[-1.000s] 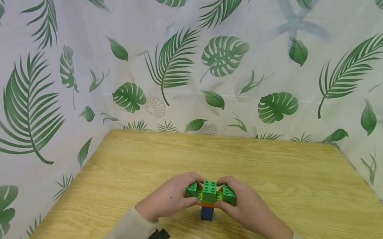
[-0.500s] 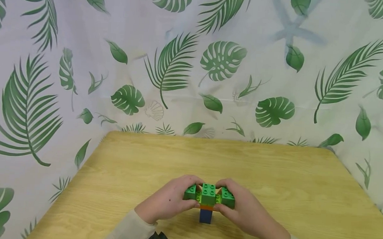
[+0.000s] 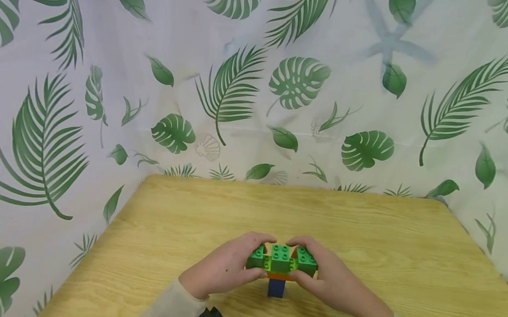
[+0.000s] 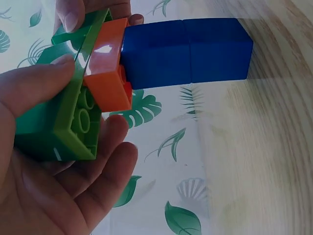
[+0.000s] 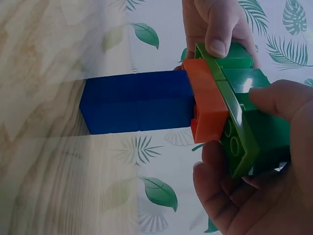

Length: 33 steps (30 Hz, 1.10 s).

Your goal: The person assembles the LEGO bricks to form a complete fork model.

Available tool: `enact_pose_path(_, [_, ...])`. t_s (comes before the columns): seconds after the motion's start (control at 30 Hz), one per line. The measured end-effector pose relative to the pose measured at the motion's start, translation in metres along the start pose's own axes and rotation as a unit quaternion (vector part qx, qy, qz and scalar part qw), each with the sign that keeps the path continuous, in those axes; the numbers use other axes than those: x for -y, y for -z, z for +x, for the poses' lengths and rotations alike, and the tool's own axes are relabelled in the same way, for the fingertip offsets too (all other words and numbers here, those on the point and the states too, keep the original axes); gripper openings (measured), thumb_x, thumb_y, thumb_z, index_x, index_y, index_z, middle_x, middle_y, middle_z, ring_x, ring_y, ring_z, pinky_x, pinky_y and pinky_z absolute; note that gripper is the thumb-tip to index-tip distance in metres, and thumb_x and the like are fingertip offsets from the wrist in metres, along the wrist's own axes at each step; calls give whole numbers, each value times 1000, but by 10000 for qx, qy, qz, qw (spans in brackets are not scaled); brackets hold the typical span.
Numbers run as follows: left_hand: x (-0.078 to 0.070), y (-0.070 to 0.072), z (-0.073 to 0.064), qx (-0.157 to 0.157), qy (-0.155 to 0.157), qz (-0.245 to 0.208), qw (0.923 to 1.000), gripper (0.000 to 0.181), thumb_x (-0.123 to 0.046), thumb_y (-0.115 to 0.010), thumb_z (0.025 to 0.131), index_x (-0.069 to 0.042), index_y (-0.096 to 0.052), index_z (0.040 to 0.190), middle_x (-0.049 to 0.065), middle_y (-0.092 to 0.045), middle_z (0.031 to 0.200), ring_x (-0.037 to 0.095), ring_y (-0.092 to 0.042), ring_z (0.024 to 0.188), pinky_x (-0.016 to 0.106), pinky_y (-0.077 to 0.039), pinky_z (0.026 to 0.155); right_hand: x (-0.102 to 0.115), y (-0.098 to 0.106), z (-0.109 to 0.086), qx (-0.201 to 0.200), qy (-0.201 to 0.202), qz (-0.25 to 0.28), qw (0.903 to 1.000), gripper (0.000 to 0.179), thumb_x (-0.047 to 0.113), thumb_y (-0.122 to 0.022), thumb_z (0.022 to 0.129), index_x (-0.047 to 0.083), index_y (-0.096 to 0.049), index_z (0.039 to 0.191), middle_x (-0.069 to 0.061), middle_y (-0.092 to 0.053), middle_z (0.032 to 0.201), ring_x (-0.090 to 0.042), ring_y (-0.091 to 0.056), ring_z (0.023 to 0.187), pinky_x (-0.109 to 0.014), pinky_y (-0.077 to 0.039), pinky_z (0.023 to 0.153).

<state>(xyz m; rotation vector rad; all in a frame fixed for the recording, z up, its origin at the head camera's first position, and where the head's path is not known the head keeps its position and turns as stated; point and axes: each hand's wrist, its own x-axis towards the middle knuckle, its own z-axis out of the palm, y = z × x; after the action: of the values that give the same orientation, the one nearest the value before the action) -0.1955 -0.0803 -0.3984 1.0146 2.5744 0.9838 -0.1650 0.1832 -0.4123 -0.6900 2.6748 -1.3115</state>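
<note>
A tower of toy building blocks stands upright on the wooden table, between my two hands. Two blue blocks [image 4: 188,51] form its stem, with an orange block [image 5: 208,98] above them. Across the top runs a light green layer [image 5: 239,134] carrying several darker green blocks [image 3: 280,259]. My left hand [image 3: 221,266] grips the left green end, thumb in front and fingers behind and below. At the opposite end, my right hand [image 3: 338,282] holds the right green block in the same manner. Palms and fingers partly cover both outer blocks.
The light wooden table [image 3: 294,207] extends behind and to both sides of the tower. A white curtain with green leaf prints [image 3: 245,153] hangs along its back and left. A small black object [image 3: 208,316] sits at my left sleeve.
The head view has shifted slightly. Both hands keep hold of the green ends, and the tower stays standing in about the same place.
</note>
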Motion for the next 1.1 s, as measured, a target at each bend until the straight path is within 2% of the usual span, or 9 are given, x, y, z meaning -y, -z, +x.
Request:
enact_pose_path(0.1, [3, 2, -2, -51, -32, -27, 10000, 69, -30, -75, 94, -36, -39, 153, -6, -54, 134, 3, -57, 104, 29, -52, 86, -4, 3, -1, 30, 114, 56, 9999, 50, 25, -70, 98, 19, -46, 141, -1, -60, 115, -14, -64, 87, -32, -56, 74])
enact_pose_path(0.17, [6, 3, -4, -107, 11, -50, 9999, 72, -30, -76, 93, -37, -37, 153, -8, -54, 132, 3, -57, 103, 30, -52, 85, -6, 4, -1, -35, 124, -14, 9999, 52, 26, -71, 97, 19, -46, 142, 0, -61, 114, -12, -64, 87, -32, -55, 75])
enact_pose_path(0.3, [11, 8, -4, -172, 143, -124, 9997, 72, -28, -78, 92, -34, -39, 152, -12, -56, 124, 6, -59, 99, 30, -52, 82, -12, 7, -1, -271, 67, -105, 9996, 51, 33, -70, 97, 17, -47, 140, -1, -63, 113, -12, -63, 86, -31, -55, 75])
enact_pose_path(0.47, [16, 8, 2, -279, 341, -479, 9979, 66, -28, -74, 95, -28, -41, 152, -12, -60, 116, 9, -60, 97, 29, -52, 80, -17, 11, 1, -536, -54, 69, 9985, 47, 34, -68, 99, 15, -49, 137, -3, -63, 111, -15, -63, 91, -30, -54, 78])
enact_pose_path(0.7, [24, 7, 6, -672, 359, -743, 9943, 65, -25, -73, 96, -25, -40, 153, -8, -58, 125, 9, -61, 103, 31, -53, 84, -22, 14, 5, -681, -204, 71, 9974, 57, 31, -68, 99, 17, -42, 147, -6, -60, 119, -16, -63, 97, -31, -54, 82])
enact_pose_path(0.9, [31, 6, 19, -815, 354, -786, 9929, 65, -23, -72, 97, -19, -40, 154, -3, -54, 133, 9, -61, 106, 30, -53, 85, -33, 18, 11, -824, -316, 136, 9960, 61, 26, -69, 99, 18, -38, 151, -11, -58, 124, -19, -62, 98, -33, -54, 80])
enact_pose_path(1.1, [38, 5, 37, -681, 680, -843, 9918, 65, -19, -72, 97, -22, -40, 154, 0, -55, 136, 13, -61, 107, 31, -54, 84, -48, 22, 24, -636, -517, 226, 9964, 64, 27, -68, 98, 16, -36, 153, -15, -55, 127, -21, -60, 100, -36, -53, 81])
